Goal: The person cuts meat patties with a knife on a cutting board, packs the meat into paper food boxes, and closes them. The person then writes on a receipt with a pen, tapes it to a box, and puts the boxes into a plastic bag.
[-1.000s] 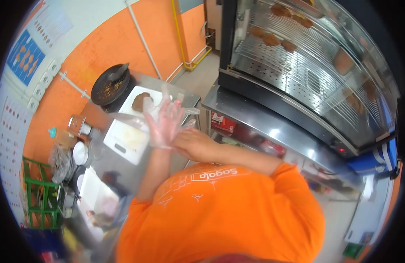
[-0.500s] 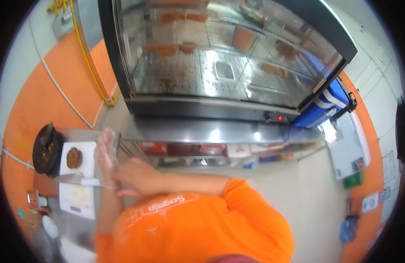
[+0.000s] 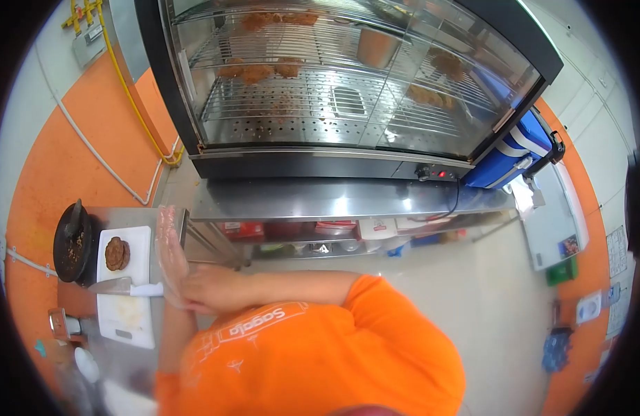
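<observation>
My left hand point(image 3: 170, 246) wears a clear plastic glove, its fingers stretched out over the edge of the steel counter. Bare and closed, my right hand point(image 3: 210, 288) pinches the glove's cuff at my left wrist. Beside my gloved hand lies a white cutting board point(image 3: 141, 243). A browned, flattened piece of food point(image 3: 117, 254) sits on its upper half. Across the board's middle rests a knife point(image 3: 122, 286), its white handle pointing towards my left wrist. Pale residue marks the lower half. A dark stone mortar point(image 3: 62, 239) with a pestle point(image 3: 74, 216) stands left of the board.
A glass display warmer point(image 3: 313, 166) holding fried pieces stands on a steel bench point(image 3: 292, 201) ahead. Packages lie on the shelf beneath. To the right are a blue cooler bag point(image 3: 511, 163) and a white chest freezer point(image 3: 552, 229). A metal container point(image 3: 58, 324) sits left of the board.
My right hand has shifted slightly down to the cuff of the glove. My left fingers still point away from me. The view has steadied and tilted a little.
</observation>
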The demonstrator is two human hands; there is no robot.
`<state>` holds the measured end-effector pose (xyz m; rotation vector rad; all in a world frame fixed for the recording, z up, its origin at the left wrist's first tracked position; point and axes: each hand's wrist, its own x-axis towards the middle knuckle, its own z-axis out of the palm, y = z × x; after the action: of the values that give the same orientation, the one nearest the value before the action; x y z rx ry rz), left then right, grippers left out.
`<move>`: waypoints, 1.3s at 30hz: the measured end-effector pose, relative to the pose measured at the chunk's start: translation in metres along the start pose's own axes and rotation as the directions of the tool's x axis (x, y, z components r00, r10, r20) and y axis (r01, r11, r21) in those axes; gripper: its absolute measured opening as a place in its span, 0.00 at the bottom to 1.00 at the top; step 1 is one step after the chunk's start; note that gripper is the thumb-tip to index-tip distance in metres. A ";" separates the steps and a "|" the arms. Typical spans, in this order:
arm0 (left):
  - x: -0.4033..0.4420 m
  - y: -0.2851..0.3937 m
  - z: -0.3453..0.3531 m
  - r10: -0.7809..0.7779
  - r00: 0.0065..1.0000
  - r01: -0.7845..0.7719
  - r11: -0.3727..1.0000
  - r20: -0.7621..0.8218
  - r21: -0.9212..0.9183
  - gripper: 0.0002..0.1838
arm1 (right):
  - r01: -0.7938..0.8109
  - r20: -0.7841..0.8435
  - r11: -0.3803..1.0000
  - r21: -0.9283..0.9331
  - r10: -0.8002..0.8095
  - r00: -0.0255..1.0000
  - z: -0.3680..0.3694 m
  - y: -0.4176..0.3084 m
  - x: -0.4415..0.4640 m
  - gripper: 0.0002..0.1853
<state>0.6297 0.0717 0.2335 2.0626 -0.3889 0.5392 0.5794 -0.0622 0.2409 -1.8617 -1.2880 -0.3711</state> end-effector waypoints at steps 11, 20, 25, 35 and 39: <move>0.007 -0.072 -0.050 -0.063 0.985 0.102 0.962 -0.158 0.253 0.20 | -0.124 0.143 0.992 0.010 0.121 0.982 -0.025 0.011 0.001 0.09; 0.034 -0.160 -0.143 -0.266 0.944 0.325 0.640 -0.197 0.697 0.32 | -0.738 0.042 0.672 -0.064 0.741 0.670 -0.040 0.053 -0.153 0.09; 0.037 -0.143 -0.178 -0.319 0.891 0.449 0.522 -0.322 0.725 0.30 | -0.926 -0.045 0.377 -0.009 0.925 0.377 -0.053 0.039 -0.216 0.07; 0.070 -0.194 -0.150 -0.738 0.675 0.353 0.351 0.024 0.867 0.42 | -0.817 0.150 0.516 -0.256 0.857 0.494 -0.011 0.050 -0.125 0.08; 0.071 -0.208 -0.170 -0.683 0.727 0.434 0.539 0.073 0.722 0.31 | -0.794 0.192 0.542 -0.277 0.841 0.506 0.002 0.038 -0.088 0.09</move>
<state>0.7513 0.3195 0.2000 2.8129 0.3800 -0.1594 0.5740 -0.1217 0.1658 -2.4955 -0.3856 0.3760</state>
